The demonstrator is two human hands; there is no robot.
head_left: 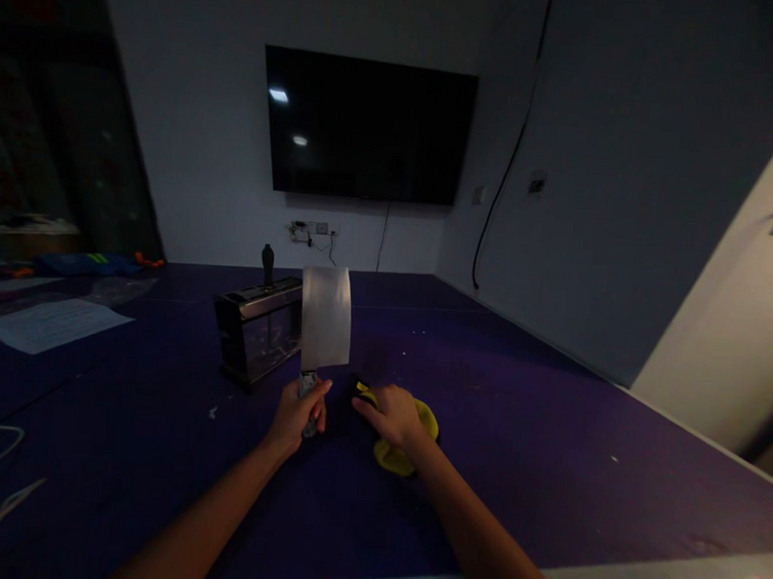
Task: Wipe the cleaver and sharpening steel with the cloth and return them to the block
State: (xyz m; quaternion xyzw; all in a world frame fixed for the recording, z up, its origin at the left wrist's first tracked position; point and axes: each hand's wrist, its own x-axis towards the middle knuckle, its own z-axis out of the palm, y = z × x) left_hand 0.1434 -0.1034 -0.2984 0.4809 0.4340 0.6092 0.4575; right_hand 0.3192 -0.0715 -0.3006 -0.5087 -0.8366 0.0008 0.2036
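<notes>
My left hand (296, 415) is wrapped around the handle of a cleaver (326, 317), whose broad pale blade points straight up. Under my right hand (394, 414) lies a yellow cloth (394, 459) with black parts; the fingers curl over it and press it close to the table. Just left of the blade stands a knife block (232, 338) with a dark frame and see-through sides. A black handle (268, 265) sticks up from its top. The cleaver blade overlaps the block's right end in view.
Both hands are over a purple table (514, 432) with a white edge. Papers (55, 322) and plastic film lie at the left, with pale cords (6, 503) nearer me. Behind hang a wall television (371, 127) and a dark cable (507, 179).
</notes>
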